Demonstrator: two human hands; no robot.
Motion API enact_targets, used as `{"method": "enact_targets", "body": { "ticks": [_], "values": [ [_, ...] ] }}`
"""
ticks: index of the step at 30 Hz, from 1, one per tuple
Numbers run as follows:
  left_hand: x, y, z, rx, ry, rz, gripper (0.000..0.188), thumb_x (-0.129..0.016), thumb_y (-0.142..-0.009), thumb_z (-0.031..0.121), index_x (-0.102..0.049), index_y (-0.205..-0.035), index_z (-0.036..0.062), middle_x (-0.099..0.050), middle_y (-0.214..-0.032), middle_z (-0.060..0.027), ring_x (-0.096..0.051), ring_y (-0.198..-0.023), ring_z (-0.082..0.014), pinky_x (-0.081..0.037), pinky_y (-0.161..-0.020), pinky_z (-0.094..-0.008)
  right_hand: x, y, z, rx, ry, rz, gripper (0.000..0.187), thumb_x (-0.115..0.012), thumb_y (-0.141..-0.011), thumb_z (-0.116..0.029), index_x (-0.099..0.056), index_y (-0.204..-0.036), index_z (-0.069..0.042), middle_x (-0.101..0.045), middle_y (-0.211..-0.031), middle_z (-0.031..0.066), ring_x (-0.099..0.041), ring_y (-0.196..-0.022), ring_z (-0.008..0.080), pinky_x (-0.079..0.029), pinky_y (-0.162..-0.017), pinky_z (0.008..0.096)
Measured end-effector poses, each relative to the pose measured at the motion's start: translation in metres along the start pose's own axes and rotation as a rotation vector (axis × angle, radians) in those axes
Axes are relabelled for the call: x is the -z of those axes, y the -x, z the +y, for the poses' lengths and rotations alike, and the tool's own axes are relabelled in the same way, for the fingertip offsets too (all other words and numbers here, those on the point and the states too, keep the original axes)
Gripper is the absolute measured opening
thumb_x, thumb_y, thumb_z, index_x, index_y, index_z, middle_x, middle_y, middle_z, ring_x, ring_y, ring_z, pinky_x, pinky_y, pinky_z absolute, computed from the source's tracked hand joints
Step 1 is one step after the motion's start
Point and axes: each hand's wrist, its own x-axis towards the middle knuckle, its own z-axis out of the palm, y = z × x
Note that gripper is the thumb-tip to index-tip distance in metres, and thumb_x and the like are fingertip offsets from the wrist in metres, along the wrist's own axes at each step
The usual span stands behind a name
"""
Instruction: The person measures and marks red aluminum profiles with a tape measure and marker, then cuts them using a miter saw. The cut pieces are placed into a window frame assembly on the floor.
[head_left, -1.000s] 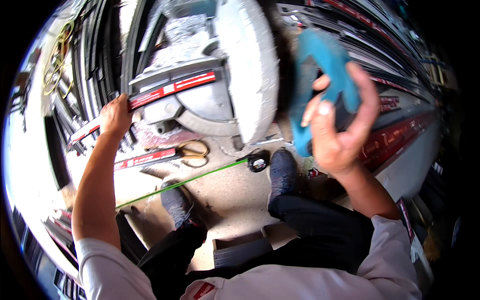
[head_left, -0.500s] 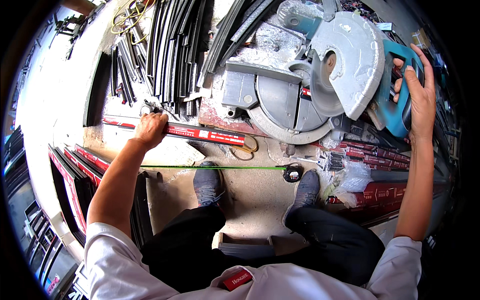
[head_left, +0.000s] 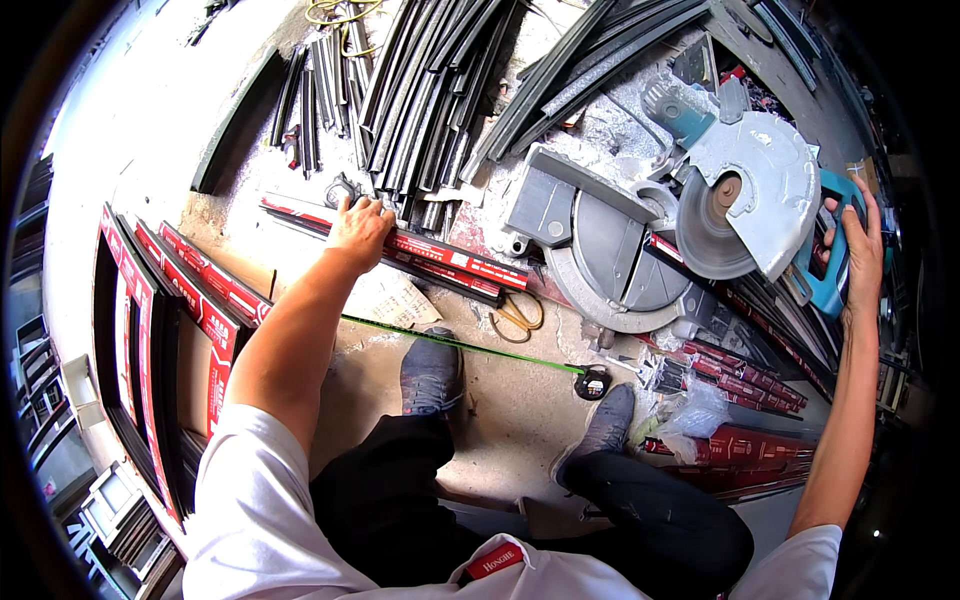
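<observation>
My left hand (head_left: 362,235) is closed over a black profile strip with red film (head_left: 460,260), its fingers bent over the far edge. A second dark strip (head_left: 450,280) lies along its near side. Out to the right, my right hand (head_left: 860,245) wraps the teal handle (head_left: 828,270) of a mitre saw. The saw's grey guard (head_left: 765,170) leaves part of the round blade (head_left: 712,235) bare, above the grey turntable (head_left: 615,260). Another red-and-black strip (head_left: 680,258) reaches from the turntable toward the lower right, under the blade.
A tape measure (head_left: 592,382) with its green blade (head_left: 470,345) drawn out lies before my feet. Black profiles (head_left: 430,90) are heaped beyond. Red-labelled frames (head_left: 150,330) stand at left; wrapped red bundles (head_left: 735,445) lie at right. Yellow-handled scissors (head_left: 520,318) rest near the strips.
The view has turned, shifting the scene. The saw head looks more raised, with more blade bare. A strip at the turntable and a second strip by my left hand now show. Both hands keep their grips.
</observation>
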Motion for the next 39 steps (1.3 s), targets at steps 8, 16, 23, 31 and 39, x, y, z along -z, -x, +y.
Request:
{"method": "enact_targets", "body": {
  "ticks": [8, 16, 23, 31, 39],
  "values": [
    [-0.013, 0.038, 0.009, 0.134, 0.086, 0.296, 0.043, -0.065, -0.088, 0.006, -0.063, -0.130, 0.0126, -0.061, -0.133, -0.0117, -0.054, -0.132, -0.0293, -0.032, -0.121, -0.0560, 0.009, -0.023, 0.014, -0.002, -0.003, -0.027, 0.056, -0.061, -0.110, -0.032, -0.046, -0.160, -0.014, -0.072, -0.104, 0.0016, -0.060, -0.067, 0.0026, -0.052, -0.051, 0.0190],
    [-0.020, 0.090, 0.054, 0.127, 0.404, 0.408, 0.041, -0.071, -0.086, 0.015, -0.063, -0.125, 0.0048, -0.063, -0.128, -0.0167, -0.059, -0.119, -0.0361, -0.045, -0.108, -0.0480, 0.035, -0.069, 0.049, 0.045, 0.080, -0.068, 0.052, -0.058, -0.112, -0.031, -0.046, -0.160, -0.016, -0.070, -0.100, -0.0038, -0.059, -0.069, 0.0001, -0.051, -0.053, 0.0162],
    [-0.012, 0.146, 0.075, 0.243, 0.650, 0.457, 0.037, -0.071, -0.093, 0.017, -0.064, -0.127, 0.0015, -0.065, -0.124, -0.0204, -0.062, -0.115, -0.0405, -0.051, -0.100, -0.0479, 0.069, -0.127, 0.059, 0.009, 0.217, -0.026, 0.051, -0.058, -0.111, -0.038, -0.051, -0.157, -0.018, -0.071, -0.105, -0.0015, -0.061, -0.073, 0.0026, -0.050, -0.060, 0.0172],
    [0.014, 0.252, 0.076, 0.373, 0.621, 0.616, 0.034, -0.074, -0.092, 0.010, -0.064, -0.123, 0.0017, -0.066, -0.117, -0.0176, -0.064, -0.111, -0.0369, -0.054, -0.096, -0.0440, 0.079, -0.188, 0.062, 0.176, 0.493, 0.037, 0.049, -0.064, -0.106, -0.035, -0.062, -0.144, -0.004, -0.070, -0.123, 0.0123, -0.063, -0.103, 0.0216, -0.049, -0.091, 0.0331],
    [0.029, 0.375, 0.023, 0.799, 0.153, 0.757, 0.057, -0.074, -0.094, 0.019, -0.053, -0.144, 0.0027, -0.057, -0.138, -0.0198, -0.054, -0.129, -0.0389, -0.041, -0.113, -0.0496, 0.067, -0.178, 0.117, 0.064, 0.326, 0.129, 0.054, -0.052, -0.112, -0.044, -0.050, -0.160, -0.019, -0.070, -0.105, 0.0039, -0.061, -0.068, 0.0089, -0.050, -0.059, 0.0243]
  ]
}}
